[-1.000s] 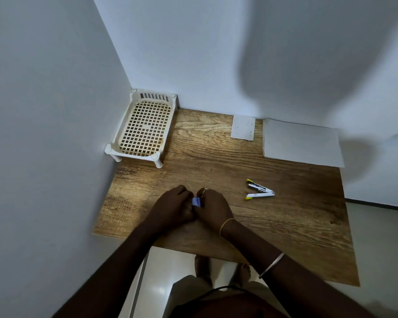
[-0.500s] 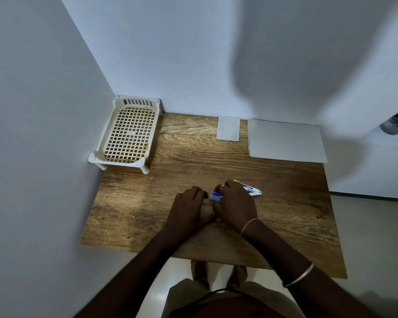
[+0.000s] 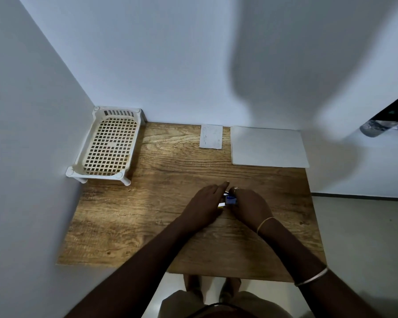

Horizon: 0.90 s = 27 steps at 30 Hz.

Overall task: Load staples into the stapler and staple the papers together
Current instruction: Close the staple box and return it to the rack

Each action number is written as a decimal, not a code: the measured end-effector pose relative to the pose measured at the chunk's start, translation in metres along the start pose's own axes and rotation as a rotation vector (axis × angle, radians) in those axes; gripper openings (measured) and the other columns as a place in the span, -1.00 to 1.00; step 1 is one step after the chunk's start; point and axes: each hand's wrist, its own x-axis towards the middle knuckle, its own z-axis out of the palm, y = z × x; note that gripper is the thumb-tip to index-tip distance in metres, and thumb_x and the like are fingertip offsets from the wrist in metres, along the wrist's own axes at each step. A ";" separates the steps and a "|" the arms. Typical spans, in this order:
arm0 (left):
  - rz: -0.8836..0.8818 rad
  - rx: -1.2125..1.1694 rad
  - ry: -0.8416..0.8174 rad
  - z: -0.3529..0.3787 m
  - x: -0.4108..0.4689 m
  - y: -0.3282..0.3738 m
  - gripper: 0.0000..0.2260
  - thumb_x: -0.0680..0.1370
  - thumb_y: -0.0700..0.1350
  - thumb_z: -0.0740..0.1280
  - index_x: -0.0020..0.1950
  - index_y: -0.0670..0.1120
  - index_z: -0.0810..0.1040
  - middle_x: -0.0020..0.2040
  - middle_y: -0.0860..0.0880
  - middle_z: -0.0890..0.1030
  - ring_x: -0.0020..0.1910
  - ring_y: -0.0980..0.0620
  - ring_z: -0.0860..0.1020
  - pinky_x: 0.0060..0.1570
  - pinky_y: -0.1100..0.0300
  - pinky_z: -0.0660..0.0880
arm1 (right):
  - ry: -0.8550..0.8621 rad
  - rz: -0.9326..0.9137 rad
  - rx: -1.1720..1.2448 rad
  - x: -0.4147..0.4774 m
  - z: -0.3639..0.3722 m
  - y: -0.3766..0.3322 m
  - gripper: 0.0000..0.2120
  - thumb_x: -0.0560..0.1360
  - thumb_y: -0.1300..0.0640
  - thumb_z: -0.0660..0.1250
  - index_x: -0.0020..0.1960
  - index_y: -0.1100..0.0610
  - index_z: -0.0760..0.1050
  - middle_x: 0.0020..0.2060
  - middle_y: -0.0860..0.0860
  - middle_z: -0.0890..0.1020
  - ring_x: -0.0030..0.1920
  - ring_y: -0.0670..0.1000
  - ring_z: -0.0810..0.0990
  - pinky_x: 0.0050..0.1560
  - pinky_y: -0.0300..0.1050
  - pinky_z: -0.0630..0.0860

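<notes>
My right hand pinches a small blue staple box at the middle of the wooden table. The white stapler lies between my hands, and only its near end shows. My left hand rests against and over it with its fingers stretched forward; whether the thumb grips the stapler is hidden. A stack of white papers lies flat at the back right of the table, apart from both hands.
A white lattice tray on short legs stands in the back left corner against the walls. A small white card lies at the back, left of the papers. The table's front edge is near my body.
Both hands have moved right from the table's middle to the stapler, carrying the blue box. The stapler, lying free a second ago, is now covered between my hands. The camera has shifted.
</notes>
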 end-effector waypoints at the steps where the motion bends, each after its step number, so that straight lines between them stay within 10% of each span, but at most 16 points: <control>1: 0.000 0.003 0.000 0.001 0.002 0.000 -0.22 0.50 -0.16 0.48 0.62 -0.19 0.17 0.44 -0.17 0.48 0.44 -0.16 0.40 0.42 0.05 0.31 | 0.000 -0.005 0.002 0.001 0.001 0.002 -0.75 0.53 0.10 0.32 0.19 0.02 0.57 0.05 0.04 0.70 0.07 0.11 0.66 0.00 -0.04 0.57; 27: -0.137 0.079 0.241 -0.108 -0.018 -0.115 -0.40 0.52 -0.28 0.45 0.53 -0.18 0.37 0.34 -0.24 0.56 0.30 -0.23 0.49 0.24 -0.06 0.47 | 0.081 -0.476 -0.056 0.120 -0.012 -0.113 -0.69 0.50 0.04 0.40 0.21 0.12 0.58 -0.04 0.10 0.69 -0.06 0.12 0.65 -0.13 -0.03 0.57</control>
